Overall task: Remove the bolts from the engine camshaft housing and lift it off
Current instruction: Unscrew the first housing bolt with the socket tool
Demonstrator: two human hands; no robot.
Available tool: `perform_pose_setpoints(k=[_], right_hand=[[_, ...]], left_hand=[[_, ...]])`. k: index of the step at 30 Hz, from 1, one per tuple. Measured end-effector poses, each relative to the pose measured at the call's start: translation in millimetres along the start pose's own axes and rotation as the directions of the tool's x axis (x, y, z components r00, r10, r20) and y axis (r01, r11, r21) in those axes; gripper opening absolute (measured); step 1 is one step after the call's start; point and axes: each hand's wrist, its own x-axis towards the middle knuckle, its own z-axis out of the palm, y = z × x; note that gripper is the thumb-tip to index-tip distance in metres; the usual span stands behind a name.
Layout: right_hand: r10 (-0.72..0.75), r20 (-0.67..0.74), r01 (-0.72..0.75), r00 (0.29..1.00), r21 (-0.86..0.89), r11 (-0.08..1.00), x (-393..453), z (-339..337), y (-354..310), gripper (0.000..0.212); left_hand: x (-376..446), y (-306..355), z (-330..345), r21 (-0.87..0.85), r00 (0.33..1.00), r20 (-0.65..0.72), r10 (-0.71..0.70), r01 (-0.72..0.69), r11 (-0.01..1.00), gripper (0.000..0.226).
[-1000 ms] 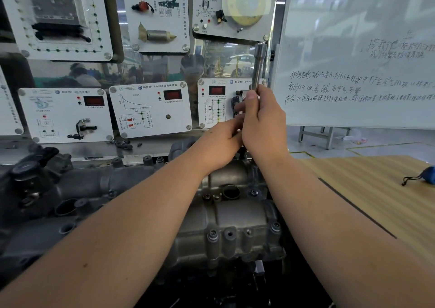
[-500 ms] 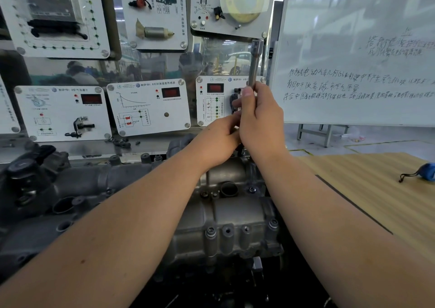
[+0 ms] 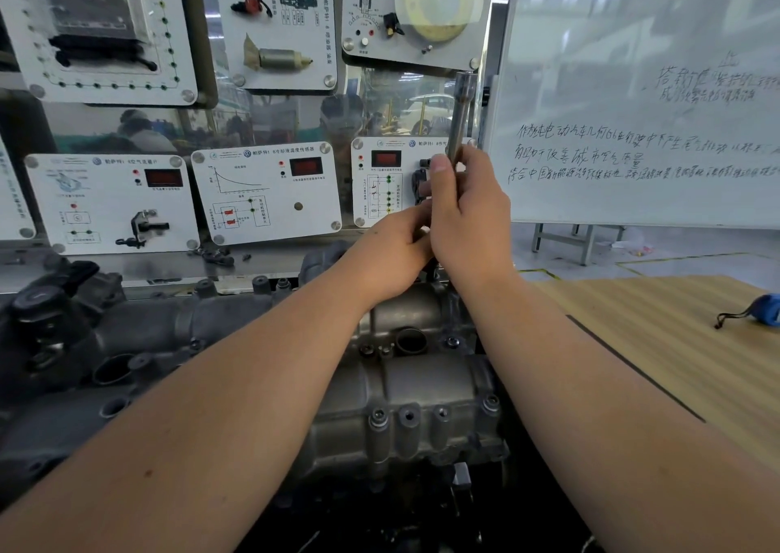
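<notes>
Head view: my right hand (image 3: 468, 219) grips the upright socket extension (image 3: 458, 117); my left hand (image 3: 390, 252), just beside it, pinches lower down, on what I can't tell. Beneath both lies the camshaft housing (image 3: 396, 388), grey cast metal with bolts (image 3: 378, 415) seated. It looks heavy and rigid; I'd lift by both ends.

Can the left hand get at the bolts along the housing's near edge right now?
Probably yes: near-edge bolts sit uncovered on the housing, but the left hand is up at the tool beside the right hand.
</notes>
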Motion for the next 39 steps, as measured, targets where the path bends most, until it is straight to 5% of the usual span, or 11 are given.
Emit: perform_pose_setpoints(k=[27,31,39], right_hand=[[-0.008,-0.019,0.008,1.000,0.009,1.000,-3.9,-2.0,-4.1,0.030],[-0.037,-0.048,0.037,0.998,-0.014,0.999,-3.2,-3.4,-3.6,0.012],[-0.009,-0.021,0.009,1.000,0.004,1.000,-3.2,-2.0,-3.8,0.026]], left_hand=[[-2.5,-0.2,0.8,-0.044,1.000,0.015,0.010,-0.009,0.999,0.028],[-2.4,-1.2,2.5,-0.059,1.000,0.010,-0.002,0.003,0.998,0.027],[-1.3,0.0,1.4,-0.018,1.000,0.016,-0.016,0.016,1.000,0.023]])
